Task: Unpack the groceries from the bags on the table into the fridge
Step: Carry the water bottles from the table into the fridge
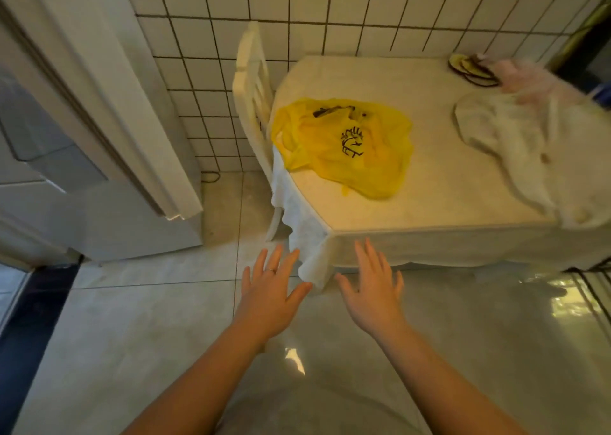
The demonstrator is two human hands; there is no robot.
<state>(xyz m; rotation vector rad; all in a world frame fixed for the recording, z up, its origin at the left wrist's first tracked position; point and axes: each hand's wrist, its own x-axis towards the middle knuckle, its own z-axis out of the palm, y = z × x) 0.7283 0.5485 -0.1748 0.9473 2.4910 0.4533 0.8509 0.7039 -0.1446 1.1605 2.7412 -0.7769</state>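
Observation:
A yellow plastic bag [344, 146] with a black logo lies flattened on the left part of the table [439, 203], which is covered by a pale cloth. A white bag [519, 150] lies crumpled at the table's right side, with a pinkish bag [525, 74] behind it. The fridge [82, 156] stands at the left, its door edge angled toward me. My left hand [269, 297] and my right hand [373, 289] are stretched forward with straight, spread fingers, in front of the table's near corner, holding nothing.
A white chair [253, 93] stands between the table and the tiled wall. Dark-rimmed round items [472, 69] sit at the table's far right corner. The cloth's corner [310, 256] hangs down near my hands. Glossy floor tiles lie below.

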